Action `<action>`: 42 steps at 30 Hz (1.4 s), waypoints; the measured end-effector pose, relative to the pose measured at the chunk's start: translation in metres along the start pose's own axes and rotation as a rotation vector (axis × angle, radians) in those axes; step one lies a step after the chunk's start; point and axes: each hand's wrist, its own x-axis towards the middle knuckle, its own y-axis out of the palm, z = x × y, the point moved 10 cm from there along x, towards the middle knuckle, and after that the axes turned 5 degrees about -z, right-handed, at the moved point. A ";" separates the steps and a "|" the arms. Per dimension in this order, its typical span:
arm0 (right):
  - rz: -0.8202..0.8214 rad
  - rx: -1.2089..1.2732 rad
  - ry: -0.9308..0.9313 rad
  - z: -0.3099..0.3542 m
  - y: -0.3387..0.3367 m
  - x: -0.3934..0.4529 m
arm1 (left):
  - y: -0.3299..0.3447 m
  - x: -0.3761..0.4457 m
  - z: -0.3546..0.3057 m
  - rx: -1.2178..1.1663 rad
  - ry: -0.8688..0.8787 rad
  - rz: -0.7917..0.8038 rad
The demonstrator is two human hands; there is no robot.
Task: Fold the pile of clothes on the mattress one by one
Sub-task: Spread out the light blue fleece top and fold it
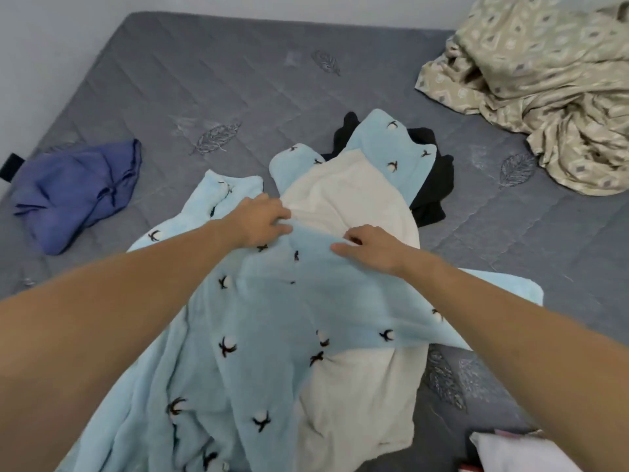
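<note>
A light blue fleece garment (258,318) with small dark-and-white cotton motifs and a cream lining (343,199) lies spread over the grey mattress (204,80), reaching from the near edge to the middle. My left hand (262,221) grips a fold of the blue fabric at its upper edge. A little to the right, my right hand (371,248) pinches the same edge, fingers curled round it. A black garment (434,185) lies partly hidden under the fleece's far end.
A crumpled purple-blue garment (75,192) lies at the left of the mattress. A beige patterned sheet (544,97) is heaped at the far right. White and pink fabric (510,451) shows at the bottom right corner. A wall runs behind the mattress.
</note>
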 end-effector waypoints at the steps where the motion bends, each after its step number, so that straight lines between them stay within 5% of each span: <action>1: -0.010 -0.049 -0.019 0.003 0.000 0.002 | -0.008 0.003 0.003 -0.046 -0.008 -0.070; 7: -0.487 -0.525 0.018 0.020 -0.015 -0.014 | -0.008 -0.005 -0.003 -0.054 -0.085 -0.369; 9: -0.581 -0.428 -0.133 0.052 0.008 -0.031 | 0.007 -0.020 -0.004 -0.131 -0.087 -0.386; 13: -0.359 -0.410 -0.187 0.076 0.096 -0.037 | 0.047 -0.064 0.005 -0.195 -0.106 -0.277; 17: -0.437 -0.397 -0.092 0.083 0.120 -0.043 | 0.059 -0.136 0.034 -0.213 -0.125 -0.280; 28: -0.295 -0.420 -0.399 0.260 0.245 -0.059 | 0.100 -0.268 0.181 -0.181 -0.409 -0.150; 39: -0.058 -0.631 -0.347 0.301 0.350 0.017 | 0.124 -0.330 0.279 -0.582 -0.626 -0.305; 42: -0.027 -0.645 -0.405 0.325 0.360 0.030 | 0.143 -0.342 0.288 -0.720 -0.676 -0.230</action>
